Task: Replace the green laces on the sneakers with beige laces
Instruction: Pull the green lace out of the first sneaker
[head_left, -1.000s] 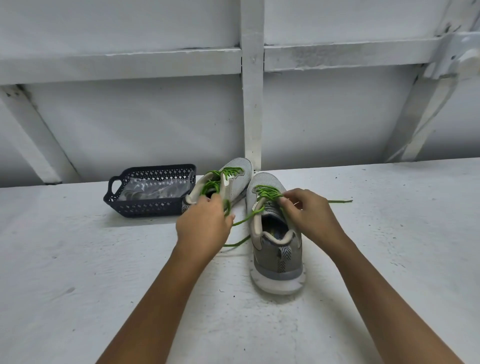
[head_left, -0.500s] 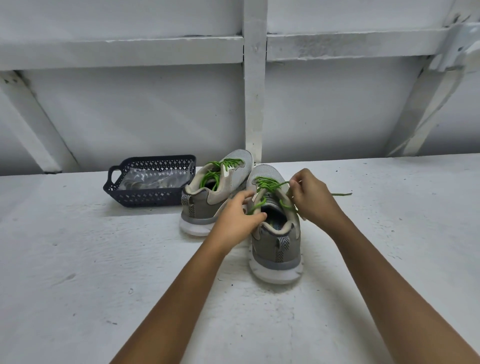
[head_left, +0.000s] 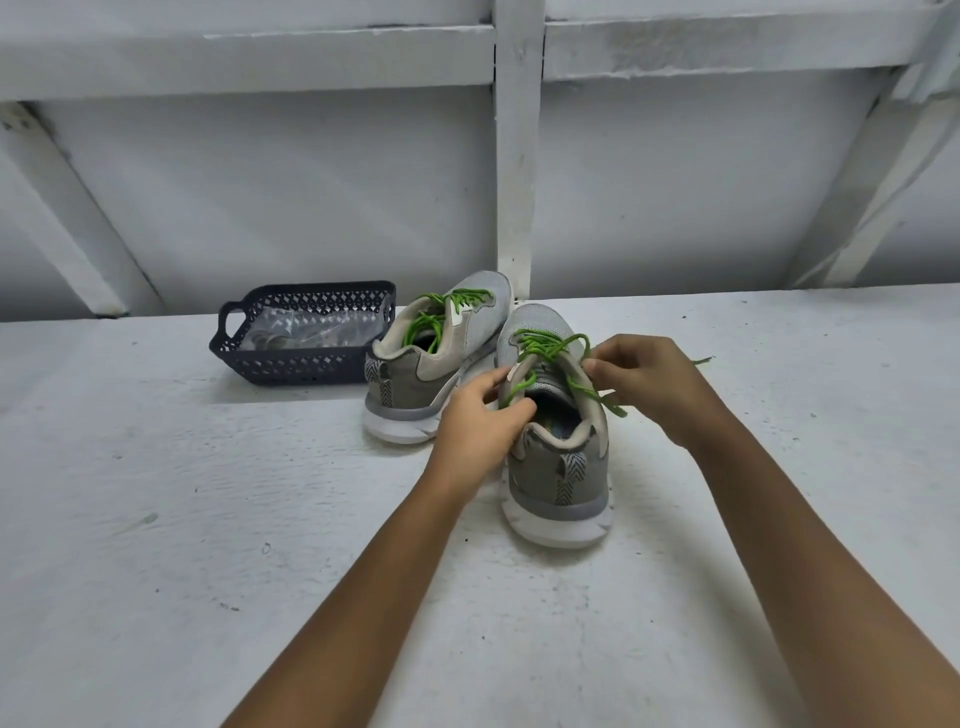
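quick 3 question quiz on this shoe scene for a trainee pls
1. True or false: the far sneaker already wears a beige lace.
2. Where does the basket stand? A) left of the sneakers B) right of them C) between them
3. Fill in: the right hand pinches the near sneaker's green ____.
Key: 1 false; 2 A; 3 lace.
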